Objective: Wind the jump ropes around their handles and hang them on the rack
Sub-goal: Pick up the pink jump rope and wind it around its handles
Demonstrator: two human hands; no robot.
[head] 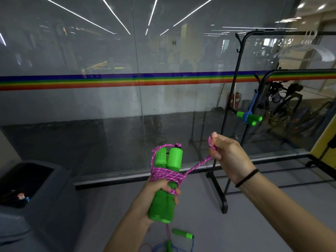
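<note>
Glass walling with a rainbow stripe runs across in front of me, and the black rack (234,106) stands against it; I'll place everything from that rack. Left of its foot and nearer me, my left hand (163,190) is closed around the two green handles (167,179) of the pink rope (167,174), held upright side by side so the coils have one thick core to bite on. Several turns already sit tight around their middle, just above my fingers. My right hand (227,153), between the bundle and the rack, pinches the free loop of rope between thumb and fingers and keeps it taut, so I judge the winding nearly finished and the loop kept for hanging. A blue rope bundle (248,118) already hangs from a rack hook, which shows the end state I'm after. On the floor well below the rack, more ropes (181,235) lie loose, unwound.
</note>
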